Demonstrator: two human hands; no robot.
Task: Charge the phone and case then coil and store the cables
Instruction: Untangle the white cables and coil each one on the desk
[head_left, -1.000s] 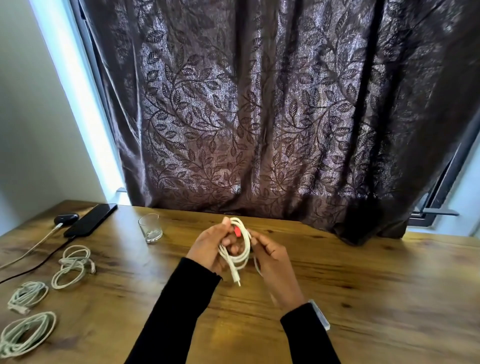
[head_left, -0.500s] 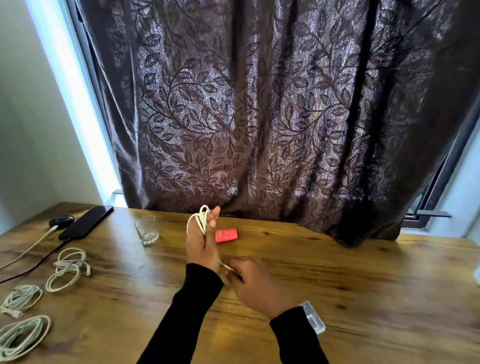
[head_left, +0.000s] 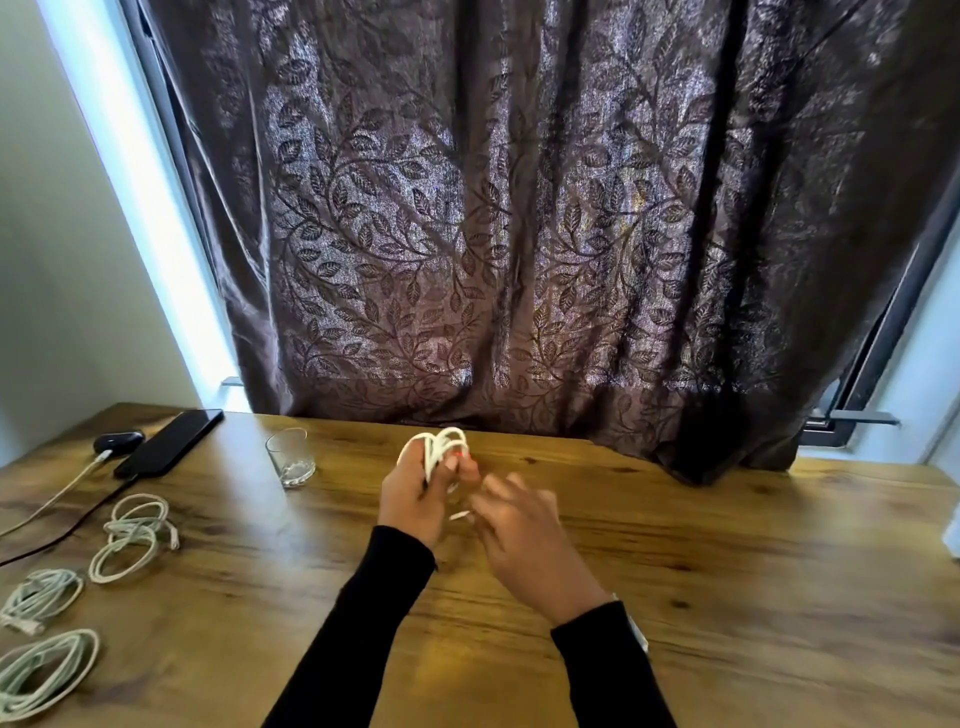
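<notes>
A coil of white cable (head_left: 440, 453) is gripped in the left hand (head_left: 418, 491), raised above the middle of the wooden table (head_left: 727, 561); the fingers are curled round the loops, which stand up above the knuckles. A loose white end (head_left: 460, 515) is seen between the two hands. The right hand (head_left: 524, 535) is blurred by motion — its fingers appear spread and relaxed just beside the cable end, but whether that end is pinched cannot be told. Black sleeves are worn on both arms, and a watch (head_left: 636, 629) is partly seen at the right wrist.

At the far left corner of the table a black phone (head_left: 169, 441) is laid flat, with a dark charging case (head_left: 118, 441) just beside it. A white lead (head_left: 57, 493) runs to the case and a black lead (head_left: 67, 530) to the phone. Three coiled pale cables are laid out along the left edge — the farthest (head_left: 132, 535), the middle one (head_left: 39, 597) and the nearest (head_left: 44, 670). A clear glass (head_left: 290, 457) stands near the phone. A small trace of red (head_left: 460, 455) is glimpsed behind the left fingers. A brown leaf-patterned curtain (head_left: 519, 234) hangs behind the table. No brand, label or writing can be read anywhere.
</notes>
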